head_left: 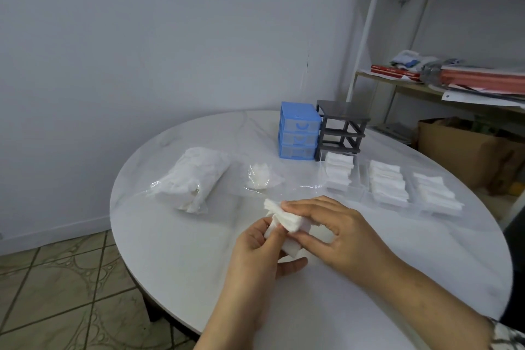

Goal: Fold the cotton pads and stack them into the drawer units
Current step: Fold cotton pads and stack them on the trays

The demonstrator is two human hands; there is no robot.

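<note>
Both hands, left [260,253] and right [338,231], pinch a wad of pads [287,221] over the worktop [184,250]. At 11 o'clock lies a bag [193,179]; at 1 o'clock, three filled trays [380,186], the blue drawers [298,133] and a grey frame [342,129] behind them.

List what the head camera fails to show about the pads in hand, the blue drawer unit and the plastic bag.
- White cotton pads in hand: their count and fold state; fingers of the left hand and right hand cover them.
- Blue plastic drawer unit: contents; the frosted fronts are too small and hazy.
- Clear plastic bag of white pads: how many remain; crumpled film blurs them.
- Dark grey frame: its far side, hidden by itself.
</note>
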